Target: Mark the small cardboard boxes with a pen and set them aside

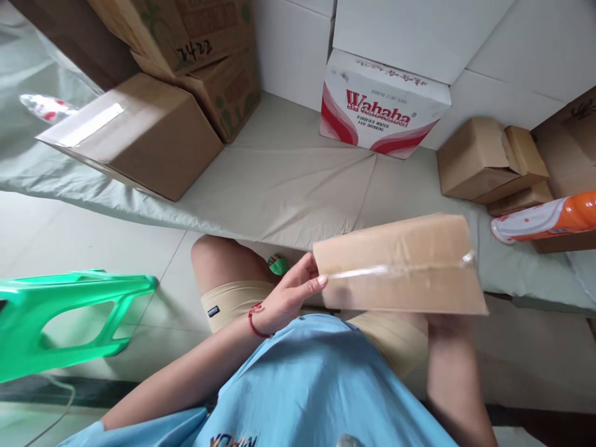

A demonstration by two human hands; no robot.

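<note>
A closed brown cardboard box [400, 288] is held above my lap, tilted, with a strip of shiny clear tape along its seam. At its left end my left hand [298, 285] grips it, the thumb on the taped face and the fingers partly behind the edge. Under the right end of the box is my right hand [449, 321], supporting it from below. The box hides most of that hand, and its fingers do not show.
Beyond my knees lies a surface with a pale green cover [288, 180]. On it stand a Wahaha carton [379, 112], a larger cardboard box [149, 136], small boxes [479, 158] and an orange bottle [549, 214]. A green plastic stool [79, 310] stands on the left.
</note>
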